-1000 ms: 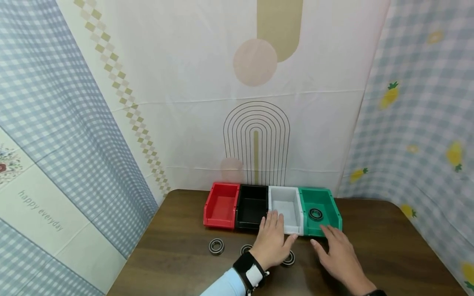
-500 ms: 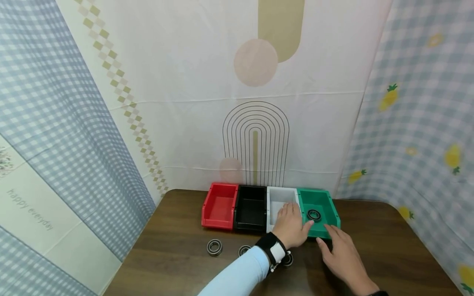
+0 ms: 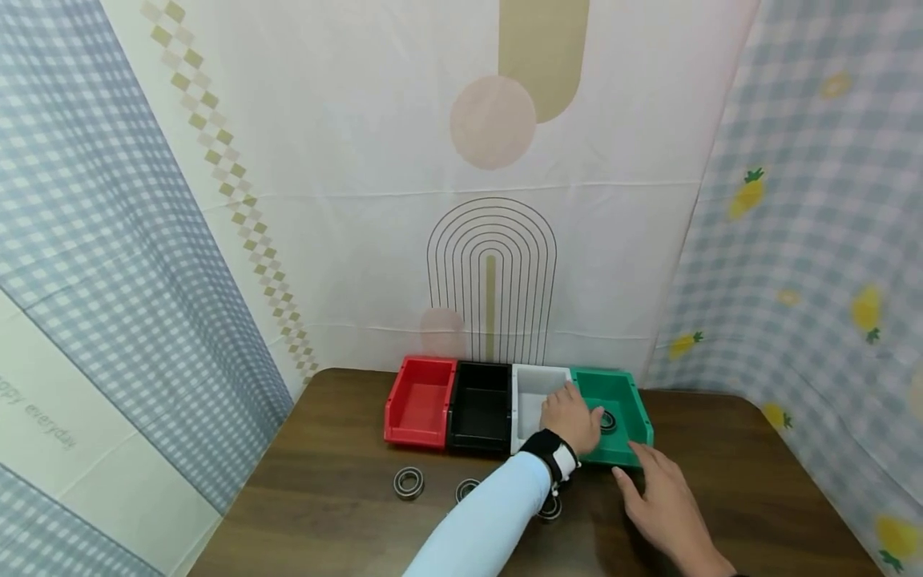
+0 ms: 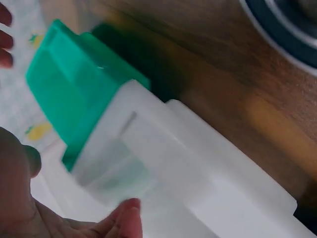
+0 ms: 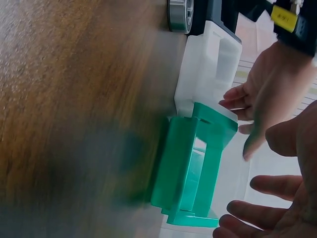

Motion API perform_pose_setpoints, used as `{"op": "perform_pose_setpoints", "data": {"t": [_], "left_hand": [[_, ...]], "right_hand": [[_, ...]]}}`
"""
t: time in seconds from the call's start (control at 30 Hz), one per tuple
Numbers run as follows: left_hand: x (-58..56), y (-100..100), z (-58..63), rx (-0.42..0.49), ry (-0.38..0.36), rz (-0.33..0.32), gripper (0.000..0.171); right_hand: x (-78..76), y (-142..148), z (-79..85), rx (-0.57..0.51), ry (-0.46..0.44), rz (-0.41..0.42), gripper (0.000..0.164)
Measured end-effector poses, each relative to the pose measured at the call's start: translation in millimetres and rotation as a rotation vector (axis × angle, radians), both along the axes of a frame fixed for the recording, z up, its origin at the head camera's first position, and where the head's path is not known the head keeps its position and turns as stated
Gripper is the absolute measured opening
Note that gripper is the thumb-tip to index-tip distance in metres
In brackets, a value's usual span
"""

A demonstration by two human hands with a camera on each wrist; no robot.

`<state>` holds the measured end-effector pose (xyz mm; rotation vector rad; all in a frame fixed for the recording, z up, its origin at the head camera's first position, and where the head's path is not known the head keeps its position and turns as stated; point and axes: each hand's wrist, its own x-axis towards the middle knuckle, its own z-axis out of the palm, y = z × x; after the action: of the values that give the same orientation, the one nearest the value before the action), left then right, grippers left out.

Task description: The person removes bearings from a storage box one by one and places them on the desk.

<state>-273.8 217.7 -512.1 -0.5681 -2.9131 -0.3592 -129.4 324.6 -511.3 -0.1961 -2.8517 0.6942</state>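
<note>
My left hand (image 3: 573, 418) reaches over the wall between the white bin (image 3: 530, 397) and the green bin (image 3: 626, 397). Its thumb is spread toward a ball bearing (image 3: 609, 421) inside the green bin and overlaps it in the head view. Nothing shows between the thumb and fingers in the left wrist view, where the fingertips (image 4: 130, 218) hang over the white bin. Beside the green bin's front right corner is my right hand (image 3: 659, 501), thumb and fingers spread apart, holding nothing. The right wrist view shows those fingers (image 5: 257, 214) off the green bin's side.
A red bin (image 3: 418, 405) and a black bin (image 3: 480, 409) continue the row to the left. In front of the bins, a ball bearing (image 3: 408, 483) lies on the wooden table (image 3: 324, 449). Two more lie rightward, partly hidden by the left sleeve (image 3: 490, 513). Curtains hang behind.
From the front of the white bin, my left hand has moved right and forward to the wall shared with the green bin. My right hand has stayed nearly in place.
</note>
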Motion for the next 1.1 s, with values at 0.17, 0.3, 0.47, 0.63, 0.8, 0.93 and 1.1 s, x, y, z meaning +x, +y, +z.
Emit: {"op": "perform_pose_setpoints", "data": {"t": [0.17, 0.3, 0.47, 0.63, 0.8, 0.93, 1.1], "left_hand": [[-10.1, 13, -12.0, -0.093, -0.062, 0.069, 0.075], [-14.8, 18, -17.3, -0.154, -0.106, 0.072, 0.077], [-12.4, 18, -15.1, -0.151, -0.157, 0.072, 0.081], [-10.4, 15, -13.4, -0.181, -0.149, 0.070, 0.080], [-12.8, 14, -12.4, -0.196, -0.137, 0.066, 0.078], [-12.0, 12, -8.5, -0.215, -0.139, 0.059, 0.078], [-10.5, 12, -9.4, -0.224, -0.153, 0.044, 0.078]], "right_hand": [[-0.4, 0, 0.9, -0.015, -0.028, -0.003, 0.069], [-1.8, 1, 1.2, -0.019, -0.035, -0.009, 0.068], [-5.2, 2, 0.8, -0.029, -0.068, -0.002, 0.072], [-8.6, 0, -0.6, -0.026, -0.085, 0.009, 0.074], [-11.2, -3, -1.6, -0.010, -0.030, 0.019, 0.067], [-12.2, -5, -1.9, -0.005, 0.001, 0.032, 0.064], [-12.1, -4, -2.3, -0.002, 0.015, 0.038, 0.059]]}}
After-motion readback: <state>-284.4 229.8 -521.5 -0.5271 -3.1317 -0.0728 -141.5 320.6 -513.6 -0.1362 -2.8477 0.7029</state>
